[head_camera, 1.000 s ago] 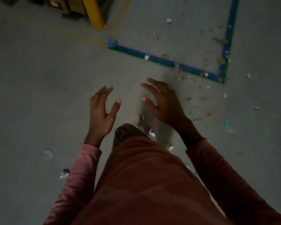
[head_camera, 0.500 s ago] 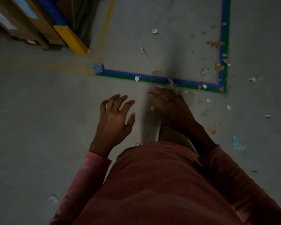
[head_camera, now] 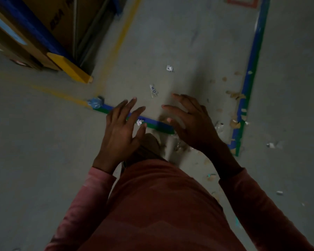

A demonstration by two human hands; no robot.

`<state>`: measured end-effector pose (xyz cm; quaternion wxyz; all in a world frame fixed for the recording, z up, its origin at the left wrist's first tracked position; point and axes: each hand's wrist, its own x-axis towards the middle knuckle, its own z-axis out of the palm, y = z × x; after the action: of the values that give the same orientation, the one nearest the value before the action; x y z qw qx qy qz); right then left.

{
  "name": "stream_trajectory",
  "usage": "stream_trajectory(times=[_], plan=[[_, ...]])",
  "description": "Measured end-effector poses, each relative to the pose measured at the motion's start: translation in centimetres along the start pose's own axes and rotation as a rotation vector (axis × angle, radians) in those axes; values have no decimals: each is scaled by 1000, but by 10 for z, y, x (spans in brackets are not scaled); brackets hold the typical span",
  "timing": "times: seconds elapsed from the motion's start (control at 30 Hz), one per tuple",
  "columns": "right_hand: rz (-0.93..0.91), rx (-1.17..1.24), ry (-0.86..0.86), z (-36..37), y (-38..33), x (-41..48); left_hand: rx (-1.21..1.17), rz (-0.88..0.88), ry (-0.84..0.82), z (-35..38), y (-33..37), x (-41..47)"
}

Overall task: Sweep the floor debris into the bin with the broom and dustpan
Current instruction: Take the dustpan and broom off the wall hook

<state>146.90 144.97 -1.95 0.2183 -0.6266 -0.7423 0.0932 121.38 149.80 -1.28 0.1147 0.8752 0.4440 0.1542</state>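
Both my hands hang in front of me over the grey floor, holding nothing. My left hand (head_camera: 122, 126) has its fingers spread and straight. My right hand (head_camera: 192, 124) is also open, fingers loosely splayed. Debris lies scattered on the floor: a white paper scrap (head_camera: 169, 68), a printed paper strip (head_camera: 153, 90), a small crumpled bit (head_camera: 139, 122) on the tape line, and brown flakes (head_camera: 235, 96) along the right tape. No broom, dustpan or bin is in view.
Blue-and-green floor tape (head_camera: 252, 57) marks a rectangle ahead. A rack with a yellow foot (head_camera: 71, 68) and cardboard boxes (head_camera: 49, 17) stands at the upper left. A yellow floor line (head_camera: 116, 44) runs beside it. More scraps (head_camera: 270, 145) lie to the right.
I have walked forward: the tape corner and debris slid down and nearer in view, and the rack came closer. Both hands stayed open and empty, drifting slightly upward.
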Motion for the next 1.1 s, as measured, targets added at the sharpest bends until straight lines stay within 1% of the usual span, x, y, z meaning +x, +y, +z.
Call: stream_trajectory(times=[0.17, 0.27, 0.33, 0.47, 0.57, 0.63, 0.7, 0.8, 0.9, 0.93, 1.0, 1.1], plan=[[59, -19, -109, 26, 109, 95, -39, -89, -76, 68, -46, 108], [93, -47, -153, 15, 167, 178, -84, -132, -91, 90, -77, 204], [111, -59, -147, -4, 200, 238, -113, -129, -90, 94, -93, 283], [165, -66, -74, -50, 266, 345, -129, 7, -78, 74, -102, 460], [229, -61, -28, -65, 316, 397, -142, 146, -14, 56, -89, 566], [279, -54, -54, -64, 360, 432, -130, 222, 3, 57, -80, 630], [304, -14, -106, -56, 406, 464, -111, 254, -45, 75, -76, 679], [271, 52, -146, -47, 482, 520, -90, 200, -153, 125, -85, 739], [214, 38, -181, -57, 561, 588, -87, 90, -271, 168, -96, 809], [186, 25, -181, -66, 584, 612, -78, 64, -283, 174, -98, 837], [130, 4, -180, -87, 631, 665, -74, 12, -241, 176, -96, 904], [39, -36, -201, -125, 686, 747, -91, -1, -69, 161, -82, 1010]])
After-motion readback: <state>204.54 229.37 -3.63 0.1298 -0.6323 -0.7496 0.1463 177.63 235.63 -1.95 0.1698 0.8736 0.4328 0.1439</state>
